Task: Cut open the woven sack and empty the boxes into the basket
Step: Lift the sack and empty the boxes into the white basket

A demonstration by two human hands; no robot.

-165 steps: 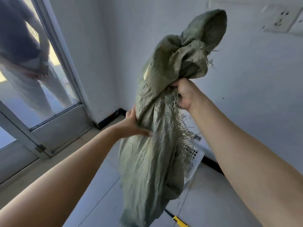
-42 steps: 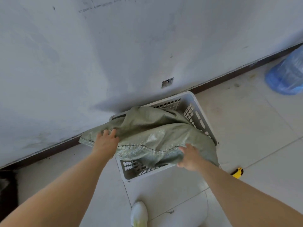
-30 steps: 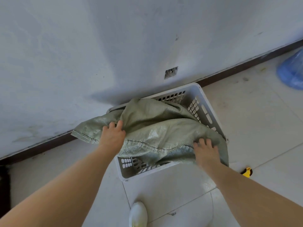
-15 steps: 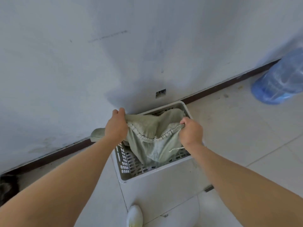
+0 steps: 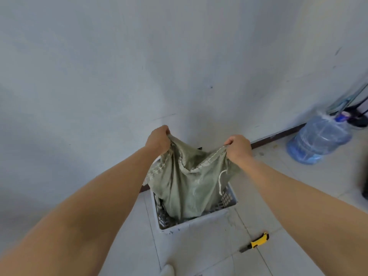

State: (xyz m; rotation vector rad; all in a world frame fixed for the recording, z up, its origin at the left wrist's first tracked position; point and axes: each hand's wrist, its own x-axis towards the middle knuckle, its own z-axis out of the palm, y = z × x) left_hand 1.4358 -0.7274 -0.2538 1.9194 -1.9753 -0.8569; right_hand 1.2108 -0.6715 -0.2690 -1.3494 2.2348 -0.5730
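**Head view.** My left hand (image 5: 158, 139) and right hand (image 5: 239, 148) each grip a bunched corner of the woven sack (image 5: 191, 188) at its stitched hem. The fingers are curled tight round the cloth. The hands are apart, and the hem sags between them.

The sack hangs from these two holds, with its lower end down inside the basket (image 5: 189, 226). The basket stands on the tiled floor at the foot of the wall. The cloth covers the basket's middle and far side, leaving its left, near and right walls showing. No boxes can be seen, because the sack hides whatever lies beneath it.

**Handling, as I judge it.**
- The sack is soft and limp and falls in loose folds with no bulge, so it is probably light and empty or nearly so.
- The plastic weave looks slick, so the thickened hem seam is the sound place to hold it, one corner in each hand.
- A loose white cord (image 5: 221, 182) dangles below my right hand and could catch in the basket's perforated right wall.

**Writing.** No brand, label or lettering is legible on the sack, the basket or anything else.

**Surroundings.**
- A yellow utility knife (image 5: 256, 243) lies on the floor off the basket's near right corner, clear of it.
- A blue water bottle (image 5: 318, 140) stands by the wall, well to the right.
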